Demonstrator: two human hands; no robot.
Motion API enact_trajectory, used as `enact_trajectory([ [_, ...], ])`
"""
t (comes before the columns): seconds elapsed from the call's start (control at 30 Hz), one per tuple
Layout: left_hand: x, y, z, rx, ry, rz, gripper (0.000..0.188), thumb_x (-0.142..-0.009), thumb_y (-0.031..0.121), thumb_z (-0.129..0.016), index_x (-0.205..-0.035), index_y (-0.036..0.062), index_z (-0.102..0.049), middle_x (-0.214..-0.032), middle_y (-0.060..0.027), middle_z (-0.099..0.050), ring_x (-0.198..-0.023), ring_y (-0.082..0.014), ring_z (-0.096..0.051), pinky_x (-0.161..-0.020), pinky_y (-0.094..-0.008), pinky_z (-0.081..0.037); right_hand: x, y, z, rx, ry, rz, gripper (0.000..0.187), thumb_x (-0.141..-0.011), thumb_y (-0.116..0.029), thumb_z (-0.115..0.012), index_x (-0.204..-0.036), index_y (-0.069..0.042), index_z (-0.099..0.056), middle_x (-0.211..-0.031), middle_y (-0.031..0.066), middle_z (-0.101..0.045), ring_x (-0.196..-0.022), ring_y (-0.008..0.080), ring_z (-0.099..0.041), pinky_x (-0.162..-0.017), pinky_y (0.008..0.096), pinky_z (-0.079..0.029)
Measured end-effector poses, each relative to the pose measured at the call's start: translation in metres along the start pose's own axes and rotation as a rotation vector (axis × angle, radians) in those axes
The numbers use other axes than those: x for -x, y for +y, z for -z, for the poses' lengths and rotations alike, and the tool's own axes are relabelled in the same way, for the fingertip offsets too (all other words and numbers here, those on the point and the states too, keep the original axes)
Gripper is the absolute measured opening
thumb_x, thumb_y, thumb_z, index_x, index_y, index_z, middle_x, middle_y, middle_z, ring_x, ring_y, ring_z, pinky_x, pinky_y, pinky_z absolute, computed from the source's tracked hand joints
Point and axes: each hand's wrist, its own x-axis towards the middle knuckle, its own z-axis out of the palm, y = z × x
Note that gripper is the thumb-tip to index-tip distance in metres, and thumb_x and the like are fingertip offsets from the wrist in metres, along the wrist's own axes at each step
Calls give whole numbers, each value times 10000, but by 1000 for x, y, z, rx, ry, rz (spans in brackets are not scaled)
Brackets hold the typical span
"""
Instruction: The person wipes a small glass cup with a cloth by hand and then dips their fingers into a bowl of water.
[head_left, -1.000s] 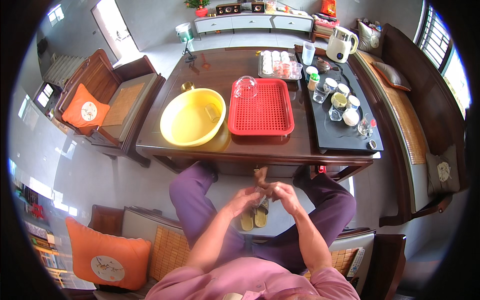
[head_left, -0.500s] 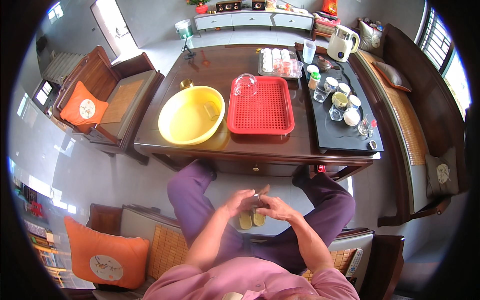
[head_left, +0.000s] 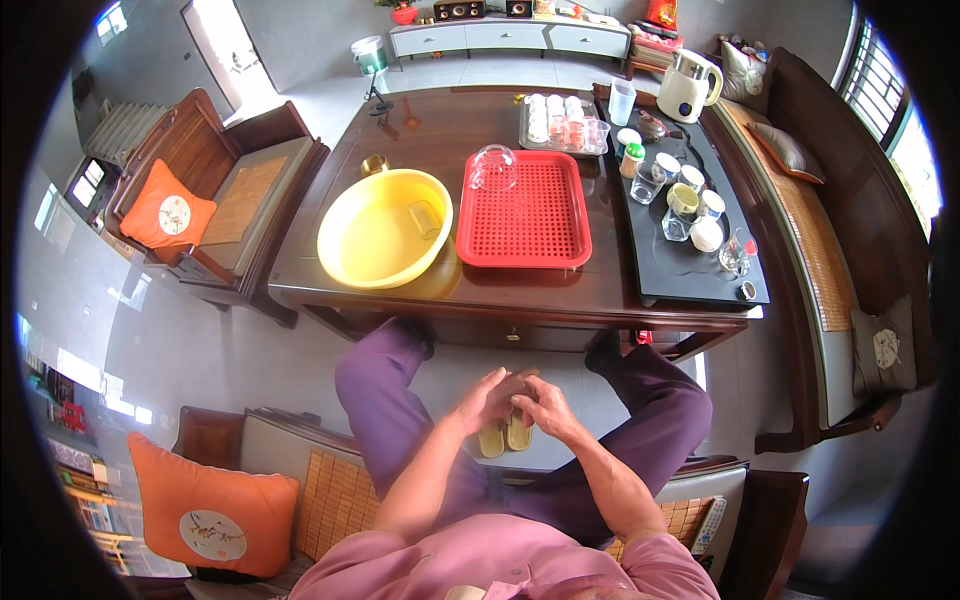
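Note:
My left hand [head_left: 484, 400] and my right hand [head_left: 548, 408] meet in front of me, over the gap between my knees. The left one has its fingers stretched toward the right, and the right one curls over their ends; the fingers behind are partly hidden. No object shows clearly between them. Beyond my hands, on the dark wooden table [head_left: 440, 287], stand a yellow basin [head_left: 350, 225] with a clear glass [head_left: 424, 220] lying inside and a red perforated tray [head_left: 528, 215]. A transparent bowl-like vessel [head_left: 493, 168] sits at the tray's far left corner.
On the right, a black tea tray [head_left: 665, 275] carries several cups, glasses and a white kettle [head_left: 688, 88]. A clear container of cups [head_left: 565, 128] stands behind the red tray. Slippers [head_left: 505, 438] lie on the floor below my hands. Wooden seats surround the table.
Both hands have drawn closer together and shifted slightly; the right fingers now overlap the left ones more. The things on the table stay in place.

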Motion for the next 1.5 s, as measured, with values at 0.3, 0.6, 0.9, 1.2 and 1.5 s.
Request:
enact_trajectory([
  [0.3, -16, -25, 18, -95, 32, -41, 380, -995, 491, -545, -1130, 139, -597, -933, 22, -674, -728, -81, -595, -619, -241, -460, 1, 18, 1, 98, 47, -34, 271, -977, -149, -559, -1171, 41, -550, -872, 103, -664, -608, 168, -655, -591, 304, -513],
  [0.6, -23, -26, 35, 59, 64, 12, 522, -972, 582, -505, -1201, 130, -630, -958, 21, -718, -667, -72, -602, -502, -210, -386, -2, 18, 7, -189, 5, 34, 335, -1036, -255, -487, -1208, 24, -555, -1037, 126, -677, -734, 191, -680, -638, 309, -515],
  [0.9, -10, -8, 6, 158, -68, 5, 604, -992, 590, -422, -1329, 115, -581, -1117, -15, -700, -816, -146, -657, -644, -259, -509, -1, 34, 10, -306, -134, 111, 268, -1024, -285, -515, -1100, -33, -569, -997, 82, -672, -878, 172, -640, -826, 327, -488],
  [1.2, -1, -9, 3, 146, 71, 113, 535, -986, 579, -443, -1215, 137, -641, -1048, 10, -686, -898, -137, -643, -684, -289, -510, 8, 5, -12, 364, 79, 239, 385, -942, -225, -618, -1260, -48, -493, -1058, 211, -671, -977, 426, -646, -827, 475, -525],
  [1.5, 10, -3, -2, 32, -97, 156, 535, -985, 576, -480, -1188, 119, -670, -1044, 14, -694, -876, -106, -640, -708, -268, -524, 8, 4, -10, 467, -84, 73, 329, -973, -277, -560, -1144, 1, -512, -900, 265, -674, -837, 425, -674, -748, 491, -522],
])
